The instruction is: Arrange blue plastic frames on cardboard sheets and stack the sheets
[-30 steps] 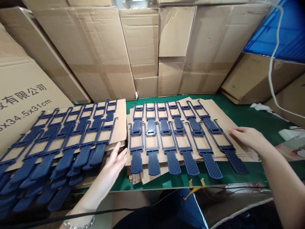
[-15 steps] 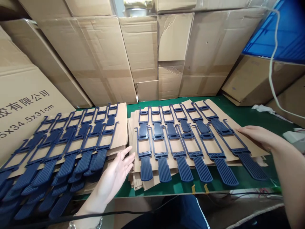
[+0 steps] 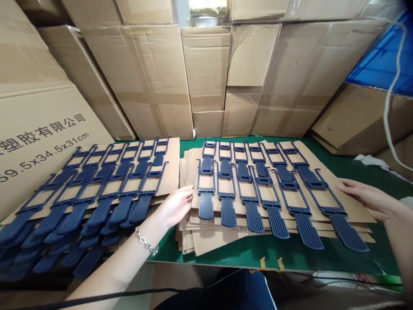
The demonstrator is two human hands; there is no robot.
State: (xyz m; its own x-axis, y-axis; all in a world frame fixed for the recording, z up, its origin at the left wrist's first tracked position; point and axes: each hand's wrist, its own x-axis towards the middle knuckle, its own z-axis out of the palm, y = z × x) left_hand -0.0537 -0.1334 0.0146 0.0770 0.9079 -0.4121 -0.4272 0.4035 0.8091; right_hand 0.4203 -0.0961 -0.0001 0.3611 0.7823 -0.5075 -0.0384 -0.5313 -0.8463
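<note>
Two rows of dark blue plastic parts (image 3: 267, 198) lie on a cardboard sheet (image 3: 240, 206), the top one of a stack on the right half of the table. My left hand (image 3: 180, 202) is at that sheet's left edge, fingers pressed together on it. At the right edge, my right hand (image 3: 364, 196) has its fingers around the sheet's border, the fingertips partly under it. To the left stands another pile of cardboard sheets (image 3: 169, 172) bearing more blue parts (image 3: 97, 189) in layers, several overhanging the front.
Cardboard boxes (image 3: 155, 77) line the back, with a printed box (image 3: 41, 133) at the left. The green tabletop (image 3: 329, 159) shows around the sheets. A white cable (image 3: 387, 116) hangs at the right. Yellow tabs (image 3: 263, 263) stick up at the front edge, near a black cable (image 3: 129, 294).
My left hand has moved up to the right sheet's left edge and closed on it. The sheet's left side now sits higher over the stack. The view has shifted a little left.
</note>
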